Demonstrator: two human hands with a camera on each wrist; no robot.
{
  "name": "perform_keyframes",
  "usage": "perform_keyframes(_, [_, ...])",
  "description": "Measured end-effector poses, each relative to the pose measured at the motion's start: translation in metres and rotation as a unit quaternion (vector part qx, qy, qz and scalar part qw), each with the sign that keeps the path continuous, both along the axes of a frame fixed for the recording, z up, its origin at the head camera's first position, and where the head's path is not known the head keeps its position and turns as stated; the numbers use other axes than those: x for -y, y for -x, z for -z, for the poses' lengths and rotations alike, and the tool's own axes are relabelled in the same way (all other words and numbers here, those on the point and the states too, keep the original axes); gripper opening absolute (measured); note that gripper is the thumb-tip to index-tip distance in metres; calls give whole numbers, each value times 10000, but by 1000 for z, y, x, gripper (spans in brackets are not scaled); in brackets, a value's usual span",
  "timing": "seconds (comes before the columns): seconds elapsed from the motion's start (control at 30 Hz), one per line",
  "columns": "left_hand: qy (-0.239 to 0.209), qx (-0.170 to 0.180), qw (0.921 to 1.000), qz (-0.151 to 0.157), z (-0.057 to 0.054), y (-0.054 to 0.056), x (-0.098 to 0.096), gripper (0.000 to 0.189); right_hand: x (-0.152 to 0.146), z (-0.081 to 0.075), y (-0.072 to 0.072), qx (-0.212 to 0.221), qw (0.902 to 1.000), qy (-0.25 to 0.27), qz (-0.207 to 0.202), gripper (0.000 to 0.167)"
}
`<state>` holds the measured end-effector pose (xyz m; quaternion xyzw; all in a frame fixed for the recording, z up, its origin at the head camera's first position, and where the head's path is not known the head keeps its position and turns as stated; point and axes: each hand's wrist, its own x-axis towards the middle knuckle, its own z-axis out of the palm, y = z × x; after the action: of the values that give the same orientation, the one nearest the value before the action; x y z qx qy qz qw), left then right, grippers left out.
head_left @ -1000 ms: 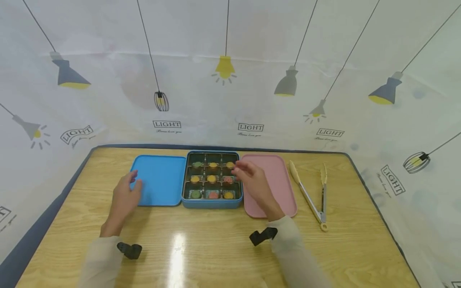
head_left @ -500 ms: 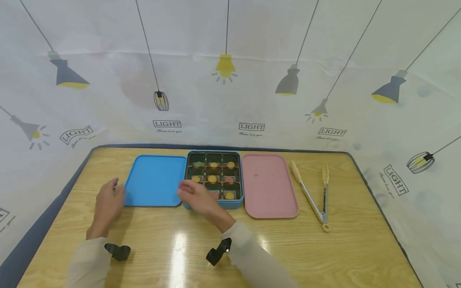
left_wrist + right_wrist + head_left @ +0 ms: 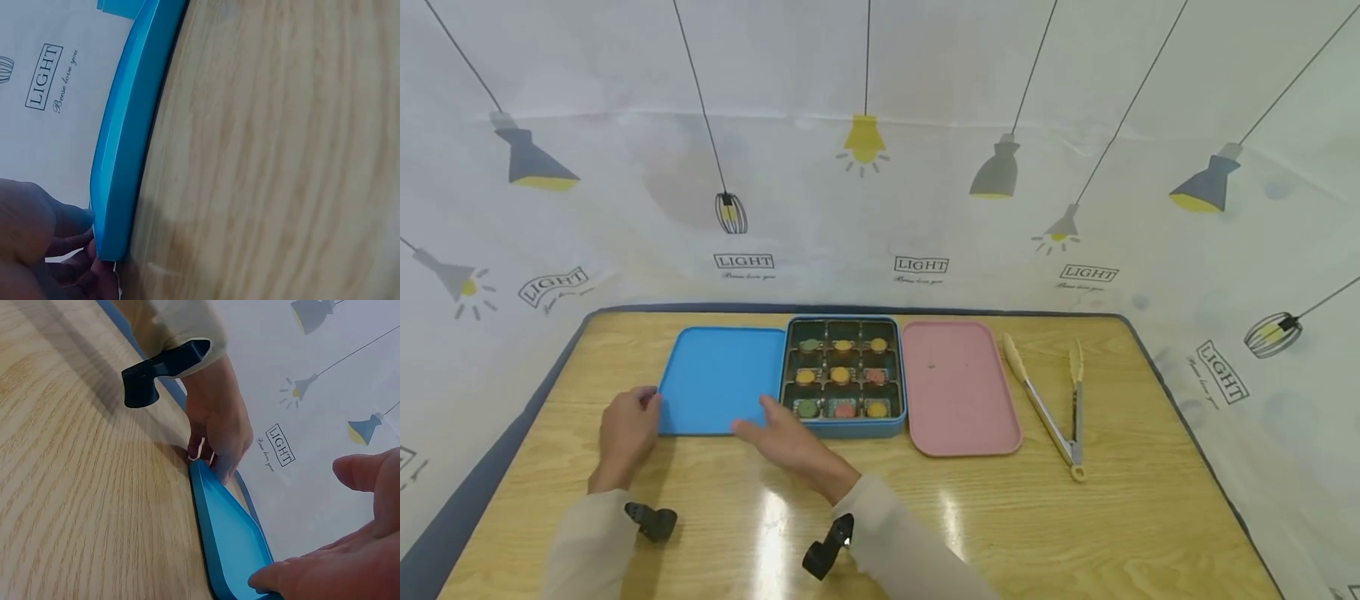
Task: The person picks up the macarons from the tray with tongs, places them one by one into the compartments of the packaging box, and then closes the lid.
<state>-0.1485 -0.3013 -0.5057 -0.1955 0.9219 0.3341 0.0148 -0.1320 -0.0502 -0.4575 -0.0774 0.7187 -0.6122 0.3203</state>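
Observation:
A shallow square blue lid (image 3: 722,379), about the size of the box beside it, lies rim up on the table. My left hand (image 3: 627,429) is at its near left corner; in the left wrist view the thumb presses the rim while the fingers curl at the corner, pinching it. At the lid's near right part, my right hand (image 3: 790,442) reaches in with thumb and fingers spread, and in the right wrist view a fingertip touches or overlaps the rim. A blue box (image 3: 842,429) stands right of the lid, its dark divided insert holding several round yellow, green and red pieces.
To the right of the box lies a pink tray (image 3: 962,392) with a small dark speck on it. Tongs (image 3: 1051,417) with cream tips lie spread farther right. Behind the wooden table (image 3: 1052,542) hangs a white sheet (image 3: 797,167) printed with lamps.
My right hand has swept left from above the box and pink tray to the blue lid. My left hand has moved left and down onto the lid's near left corner.

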Motion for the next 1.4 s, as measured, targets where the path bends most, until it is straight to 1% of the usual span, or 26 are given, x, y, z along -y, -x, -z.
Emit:
perform_keyframes(0.17, [66,35,9999,-127,1,3,2,41,-1,3,0,-22,9999,-43,-91,80])
perform_keyframes(0.27, [132,51,9998,-161,2,3,5,39,-2,5,1,-19,9998,-6,-181,79])
perform_keyframes(0.37, [139,162,9996,-171,0,0,7,39,-3,5,1,-56,9997,-3,-224,78])
perform_keyframes(0.47, [129,357,9991,-173,-4,-3,11,40,-2,7,1,-98,9997,21,-243,78])
perform_keyframes(0.57, [181,425,9988,-128,-8,-6,14,38,0,8,1,-128,9997,-20,-203,78])
perform_keyframes(0.67, [253,396,9989,-45,-12,-8,17,36,3,8,0,-180,9997,-172,-84,79])
perform_keyframes(0.77, [322,362,9988,-24,-13,-9,19,35,8,8,-3,-254,9991,-333,57,79])
perform_keyframes(0.93, [440,269,9987,9,-12,-13,23,35,14,9,-3,-269,9983,-489,177,78])
perform_keyframes(1.07, [500,203,9985,-38,-11,-15,25,35,17,10,-1,-336,9969,-663,241,75])
perform_keyframes(1.13, [466,154,9988,-62,-12,-16,26,35,18,8,0,-408,9957,-775,288,74])
perform_keyframes(1.23, [347,133,9993,-87,-12,-16,26,36,18,5,0,-492,9952,-760,370,73])
perform_keyframes(1.4, [-33,308,9991,-293,-16,-17,28,39,14,0,4,-722,9950,-550,424,70])
